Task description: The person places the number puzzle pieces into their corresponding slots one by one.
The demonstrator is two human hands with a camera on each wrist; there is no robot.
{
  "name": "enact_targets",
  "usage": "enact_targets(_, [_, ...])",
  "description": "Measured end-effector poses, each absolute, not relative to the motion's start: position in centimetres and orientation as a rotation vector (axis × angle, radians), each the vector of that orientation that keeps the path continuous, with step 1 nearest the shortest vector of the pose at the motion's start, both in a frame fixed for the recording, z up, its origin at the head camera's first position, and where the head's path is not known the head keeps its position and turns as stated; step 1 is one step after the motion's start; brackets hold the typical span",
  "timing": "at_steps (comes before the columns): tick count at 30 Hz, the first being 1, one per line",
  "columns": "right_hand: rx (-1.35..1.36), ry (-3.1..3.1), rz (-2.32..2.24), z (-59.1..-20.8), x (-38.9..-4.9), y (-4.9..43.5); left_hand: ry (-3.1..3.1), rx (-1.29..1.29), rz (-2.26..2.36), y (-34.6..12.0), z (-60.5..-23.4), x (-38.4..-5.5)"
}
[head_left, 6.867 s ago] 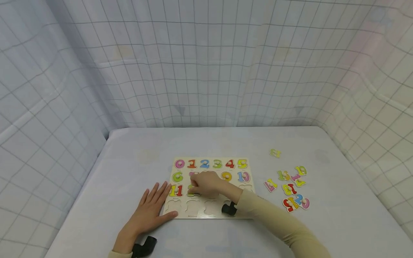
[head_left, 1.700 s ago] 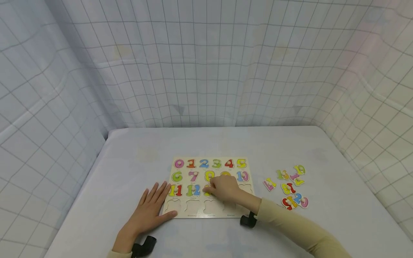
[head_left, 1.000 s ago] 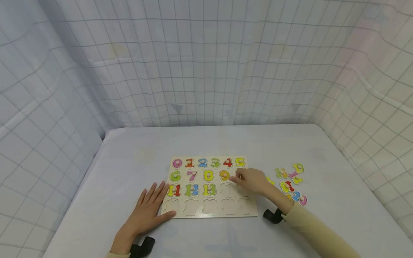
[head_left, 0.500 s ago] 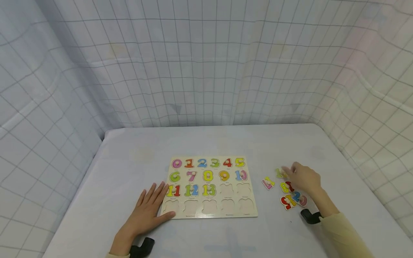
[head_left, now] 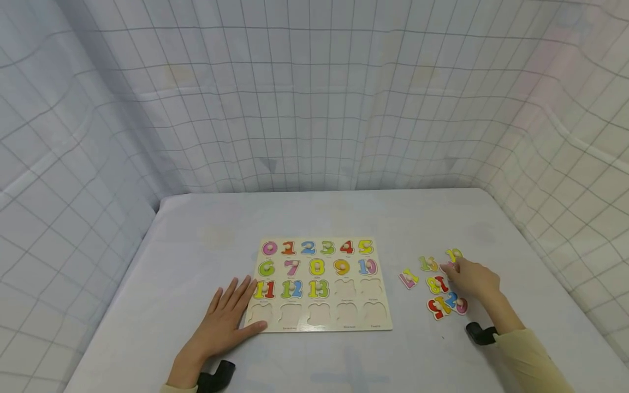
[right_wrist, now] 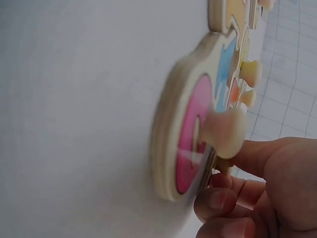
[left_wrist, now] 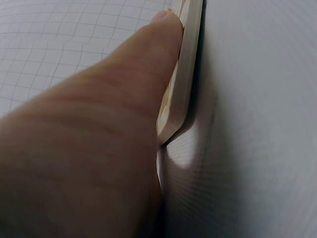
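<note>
A wooden number puzzle board (head_left: pixel 331 315) lies on the table, with knobbed pieces for 0 to 13 seated and its other recesses bare. Spread flat, my left hand (head_left: pixel 223 322) rests at the board's left edge; its thumb (left_wrist: pixel 143 54) lies over the front corner in the left wrist view. To the right of the board, my right hand (head_left: pixel 474 279) is among the loose pieces. Its thumb and curled fingers pinch the knob of a pink-and-yellow number piece (head_left: pixel 448 267), mostly hidden by the hand. Nearest the right wrist camera is a blue-and-pink 20 piece (right_wrist: pixel 190 134).
Close around the right hand lie a yellow-and-green piece (head_left: pixel 452 254), a green-and-orange piece (head_left: pixel 428 264), a yellow-and-red 18 piece (head_left: pixel 436 284) and a red-and-orange piece (head_left: pixel 437 308). Another pink-and-yellow piece (head_left: pixel 408 279) lies nearer the board. White gridded cloth (head_left: pixel 314 109) encloses the table.
The 13 piece, earlier loose at the far right, now sits in the board. My right hand has left the board for the loose pieces, shifting slightly nearer me lately. The left hand stays put.
</note>
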State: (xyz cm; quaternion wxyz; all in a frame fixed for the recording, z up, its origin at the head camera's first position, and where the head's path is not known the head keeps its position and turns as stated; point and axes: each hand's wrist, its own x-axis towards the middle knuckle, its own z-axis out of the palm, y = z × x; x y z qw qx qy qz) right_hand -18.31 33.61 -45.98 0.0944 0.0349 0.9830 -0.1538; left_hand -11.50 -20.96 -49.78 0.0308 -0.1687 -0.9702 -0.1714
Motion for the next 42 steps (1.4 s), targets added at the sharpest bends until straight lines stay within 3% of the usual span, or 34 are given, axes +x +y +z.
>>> enact_targets(15, [-0.127,2.977,-0.637,-43.9,-18.9,32.6,-2.920,-0.535,-0.506,-21.4,-50.8,-11.6])
enact_targets(30, [-0.566,2.816,-0.701,-43.9,-20.6,21.5,-3.007,-0.524,-0.534,-21.1,-49.8,-11.5])
enact_targets(36, [-0.843,2.745,-0.604,-44.3,-21.0,18.3,-3.022,-0.537,-0.540,-21.4,-50.1,-11.5])
enact_targets(42, [-0.949,2.693,-0.464,-44.6,-20.9,15.8,-2.965,-0.567,-0.523,-21.6,-50.5,-11.6])
